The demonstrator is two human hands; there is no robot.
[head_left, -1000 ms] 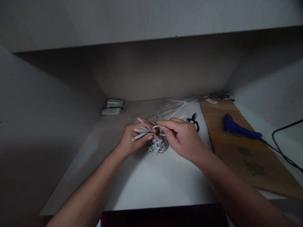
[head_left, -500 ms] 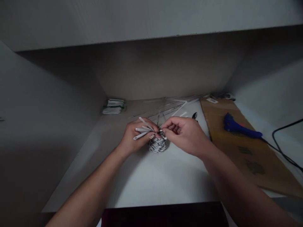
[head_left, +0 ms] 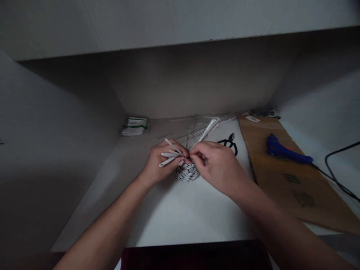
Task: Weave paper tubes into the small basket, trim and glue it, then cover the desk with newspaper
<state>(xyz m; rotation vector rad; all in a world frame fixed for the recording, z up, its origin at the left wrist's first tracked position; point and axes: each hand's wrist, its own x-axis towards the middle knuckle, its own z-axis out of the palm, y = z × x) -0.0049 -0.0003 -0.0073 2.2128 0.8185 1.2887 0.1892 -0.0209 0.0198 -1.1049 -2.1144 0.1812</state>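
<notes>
head view: at frame centre, left hand (head_left: 162, 159) is gripping the woven piece (head_left: 188, 174) up top, right hand (head_left: 215, 161) is seemingly pinching a paper tube (head_left: 207, 130); firm left pressure should be preventing slack.

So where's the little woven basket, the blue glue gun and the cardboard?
Woven basket (head_left: 188, 174): head view, woven side below the hands.
Blue glue gun (head_left: 291, 154): head view, middle of its body.
Cardboard (head_left: 272, 172): head view, bare surface.

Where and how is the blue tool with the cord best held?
Probably by the slim middle of the blue tool, from the near side: it lies on the cardboard, bulkier end to the left, cord leaving the right end.
</notes>
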